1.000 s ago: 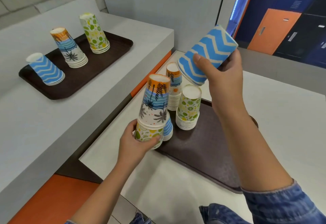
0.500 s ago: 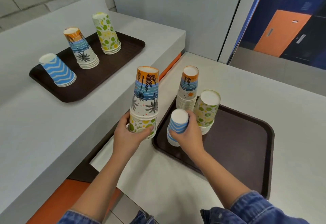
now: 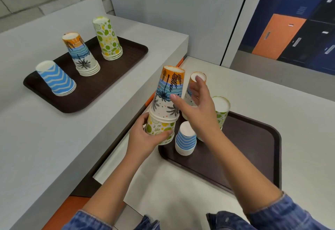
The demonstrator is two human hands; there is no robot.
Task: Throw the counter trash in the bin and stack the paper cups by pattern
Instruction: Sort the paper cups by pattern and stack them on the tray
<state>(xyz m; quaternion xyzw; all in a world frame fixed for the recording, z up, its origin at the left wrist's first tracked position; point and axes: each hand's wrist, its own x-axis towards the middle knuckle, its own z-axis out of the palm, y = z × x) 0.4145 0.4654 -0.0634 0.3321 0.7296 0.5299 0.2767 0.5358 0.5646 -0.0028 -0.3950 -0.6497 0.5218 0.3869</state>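
Note:
My left hand (image 3: 143,139) grips a mixed stack: a palm-tree cup (image 3: 169,92) on top of a lime-pattern cup (image 3: 157,127), both upside down, at the near tray's left edge. My right hand (image 3: 197,110) is open, fingers spread, beside the palm cup's right side, thumb close to it. On the near brown tray (image 3: 253,150) a blue chevron cup (image 3: 185,140) stands upside down, apart from both hands. Behind my right hand stand a palm stack (image 3: 196,76) and a lime stack (image 3: 222,110), partly hidden.
A second brown tray (image 3: 116,70) on the raised left counter holds three sorted stacks: blue chevron (image 3: 57,79), palm (image 3: 81,55), lime (image 3: 107,39). A white wall panel rises behind; a dark gap runs between the two counters.
My right hand set the blue chevron cup down on the near tray, let go, and rose toward the palm cup held in my left hand. The left hand barely moved.

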